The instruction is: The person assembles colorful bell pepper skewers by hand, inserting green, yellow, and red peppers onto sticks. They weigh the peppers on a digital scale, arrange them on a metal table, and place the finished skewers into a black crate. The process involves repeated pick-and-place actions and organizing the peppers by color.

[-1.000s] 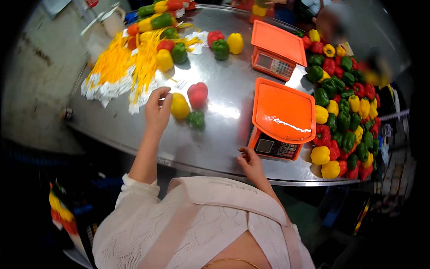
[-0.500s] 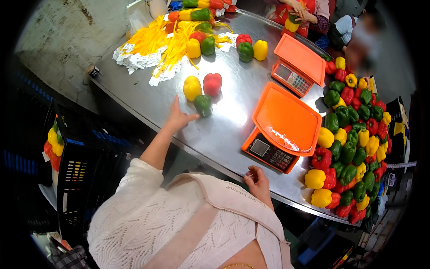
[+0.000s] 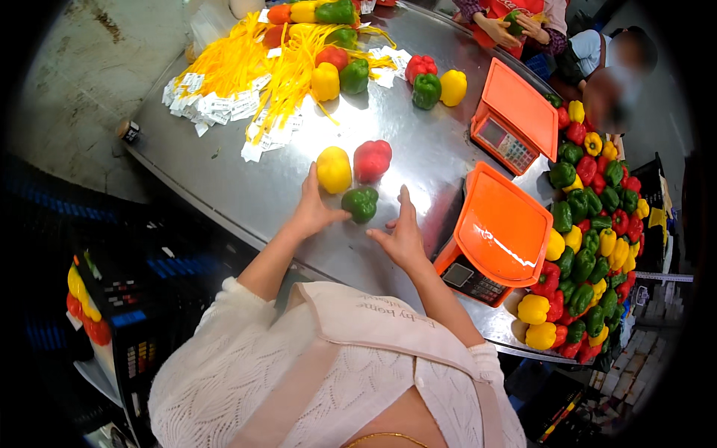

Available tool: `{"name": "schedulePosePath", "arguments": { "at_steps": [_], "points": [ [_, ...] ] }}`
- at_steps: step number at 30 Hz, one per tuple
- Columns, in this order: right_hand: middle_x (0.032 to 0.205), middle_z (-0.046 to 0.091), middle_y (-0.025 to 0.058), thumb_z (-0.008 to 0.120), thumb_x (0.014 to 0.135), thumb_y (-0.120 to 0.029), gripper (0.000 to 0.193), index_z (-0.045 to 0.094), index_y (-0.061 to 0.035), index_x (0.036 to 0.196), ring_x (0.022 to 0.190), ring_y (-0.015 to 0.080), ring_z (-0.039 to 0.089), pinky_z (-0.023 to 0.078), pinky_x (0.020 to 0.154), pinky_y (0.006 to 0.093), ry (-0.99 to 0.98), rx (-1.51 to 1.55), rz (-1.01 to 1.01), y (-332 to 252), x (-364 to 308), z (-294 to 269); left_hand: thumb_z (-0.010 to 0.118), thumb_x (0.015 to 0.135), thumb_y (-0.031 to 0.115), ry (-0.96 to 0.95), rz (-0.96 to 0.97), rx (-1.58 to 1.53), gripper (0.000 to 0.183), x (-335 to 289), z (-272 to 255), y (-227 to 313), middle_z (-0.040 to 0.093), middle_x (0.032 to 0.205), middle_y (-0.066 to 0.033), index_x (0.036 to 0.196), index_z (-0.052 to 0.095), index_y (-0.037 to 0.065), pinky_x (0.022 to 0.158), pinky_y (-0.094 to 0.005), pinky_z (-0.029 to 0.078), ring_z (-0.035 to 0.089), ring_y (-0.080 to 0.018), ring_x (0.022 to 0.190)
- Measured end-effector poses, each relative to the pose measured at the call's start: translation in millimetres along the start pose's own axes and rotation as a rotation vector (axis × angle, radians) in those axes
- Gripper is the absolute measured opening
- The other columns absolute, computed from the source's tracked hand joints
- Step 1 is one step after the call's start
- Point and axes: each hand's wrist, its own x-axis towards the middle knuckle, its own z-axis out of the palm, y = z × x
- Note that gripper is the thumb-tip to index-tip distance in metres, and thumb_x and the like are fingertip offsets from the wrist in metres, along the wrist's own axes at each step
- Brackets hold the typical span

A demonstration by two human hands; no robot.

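Three bell peppers stand close together on the metal table (image 3: 224, 172): a yellow pepper (image 3: 334, 169), a red pepper (image 3: 372, 160) and a green pepper (image 3: 361, 204) nearest me. At their left is my left hand (image 3: 314, 207), fingers spread, the fingertips beside the yellow one and the thumb close to the green one. My right hand (image 3: 402, 235) is at the right of the green pepper, thumb and fingers apart, with nothing in it. Whether the left fingertips touch the yellow pepper I cannot tell.
Two orange scales (image 3: 502, 224) (image 3: 515, 112) stand to the right, before a large heap of mixed peppers (image 3: 590, 246). Yellow ties with white tags (image 3: 280, 75) lie far left. Another trio of peppers (image 3: 427, 91) sits farther back. Across the table, a person's hands (image 3: 515, 28) hold a green pepper.
My right hand has come from the table's near edge to the right side of the three peppers. My left hand stays beside them, spread. The view has shifted somewhat.
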Motion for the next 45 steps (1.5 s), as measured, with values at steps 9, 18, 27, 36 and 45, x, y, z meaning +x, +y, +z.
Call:
{"name": "schedulePosePath", "arguments": {
  "at_steps": [9,18,27,36,45],
  "points": [
    [0.156,0.031,0.0208,0.088,0.067,-0.009,0.126,0.002,-0.0061,0.159,0.111,0.0311,0.065,0.054,0.093,0.0377,-0.175,0.157,0.062,-14.9,75.4,-7.5,0.091,0.065,0.009,-0.075,0.173,-0.28,0.13,35.9,6.5,-13.8,0.023,0.149,-0.0218,0.158,0.0,0.006,0.097,-0.0418,0.054,0.041,-0.035,0.134],
    [0.158,0.029,0.0221,0.085,0.066,-0.002,0.127,-0.002,-0.0039,0.159,0.113,0.0292,0.065,0.055,0.092,0.0356,0.059,0.096,0.103,-1.2,117.2,-47.6,0.089,0.072,0.017,-0.116,0.25,-0.183,0.127,110.9,55.9,25.8,0.025,0.144,-0.0209,0.159,-0.003,0.011,0.092,-0.0397,0.056,0.059,-0.0288,0.109],
    [0.136,0.051,0.0247,0.086,0.073,-0.011,0.123,-0.001,-0.0024,0.158,0.112,0.0294,0.064,0.053,0.094,0.0372,0.149,0.456,0.406,13.2,111.7,-24.9,0.085,0.076,0.029,0.006,0.417,0.127,0.09,147.8,31.0,44.5,0.049,0.135,-0.0239,0.146,0.035,0.001,0.101,-0.0437,0.048,0.055,-0.0386,0.121],
    [0.134,0.048,0.0177,0.08,0.069,-0.004,0.084,0.04,0.001,0.143,0.124,0.0297,0.053,0.046,0.103,0.0371,0.278,0.163,0.311,-14.0,91.6,-25.0,0.085,0.078,0.016,-0.14,0.294,0.041,0.091,144.6,31.2,28.3,0.049,0.135,-0.0161,0.151,0.031,0.008,0.081,-0.0333,0.056,0.063,-0.0208,0.097],
    [0.146,0.035,0.0194,0.085,0.069,-0.004,0.107,0.022,-0.0015,0.154,0.126,0.0337,0.05,0.048,0.102,0.0404,0.441,0.164,0.231,2.3,96.1,-17.7,0.087,0.074,0.014,-0.172,0.223,-0.036,0.107,125.8,26.7,31.0,0.047,0.136,-0.0149,0.158,0.02,0.005,0.08,-0.0298,0.054,0.057,-0.0169,0.092]
  ]
}}
